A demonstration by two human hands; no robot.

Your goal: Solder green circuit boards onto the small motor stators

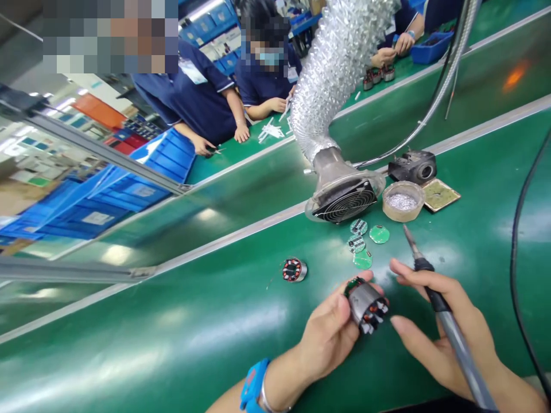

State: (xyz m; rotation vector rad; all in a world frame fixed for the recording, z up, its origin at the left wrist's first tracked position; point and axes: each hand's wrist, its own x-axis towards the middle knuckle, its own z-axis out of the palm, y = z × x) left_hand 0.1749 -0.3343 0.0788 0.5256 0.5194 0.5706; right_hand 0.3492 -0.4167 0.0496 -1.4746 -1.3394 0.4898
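Note:
My left hand (329,335) is closed round a small grey motor stator (365,305) with copper windings, held just above the green bench. My right hand (443,338) grips a soldering iron (434,298), its tip pointing up and away, while thumb and forefinger reach toward the stator. A second stator (294,269) lies on the bench to the left. Several small round green circuit boards (364,244) lie just beyond my hands.
A fume extractor fan (344,198) on a silver flexible duct (340,63) stands behind the boards. Beside it are a solder pot (403,201), a brass-coloured sponge tray (439,195) and a black device (413,166). Other workers sit across the far bench near blue bins (129,189).

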